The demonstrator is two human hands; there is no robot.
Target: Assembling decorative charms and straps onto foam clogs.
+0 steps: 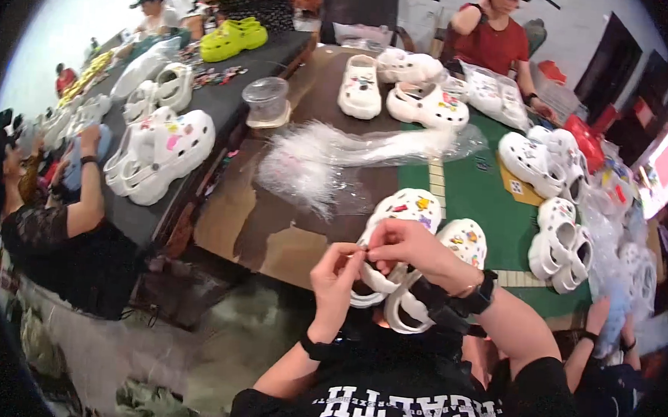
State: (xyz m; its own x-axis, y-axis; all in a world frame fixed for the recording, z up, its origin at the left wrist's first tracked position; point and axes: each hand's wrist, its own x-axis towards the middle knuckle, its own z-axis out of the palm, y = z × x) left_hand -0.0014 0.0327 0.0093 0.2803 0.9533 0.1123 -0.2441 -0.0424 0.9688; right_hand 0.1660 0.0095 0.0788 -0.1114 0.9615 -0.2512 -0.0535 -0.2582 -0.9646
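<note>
My left hand and my right hand meet fingertip to fingertip, both pinched. Something tiny and dark may sit between the fingers, too small to make out. Just under them, at the table's near edge, rests a pair of white clogs. The left clog carries colourful charms on its toe and is partly covered by my hands. Beside it the right clog has charms too, with its heel part hidden behind my right wrist. The heel straps hang toward my body.
Beyond the clogs lies a bundle of clear plastic strands. A round clear tub stands on the left. More white clogs sit at the back and right. Lime clogs are on the grey table. Several people work around.
</note>
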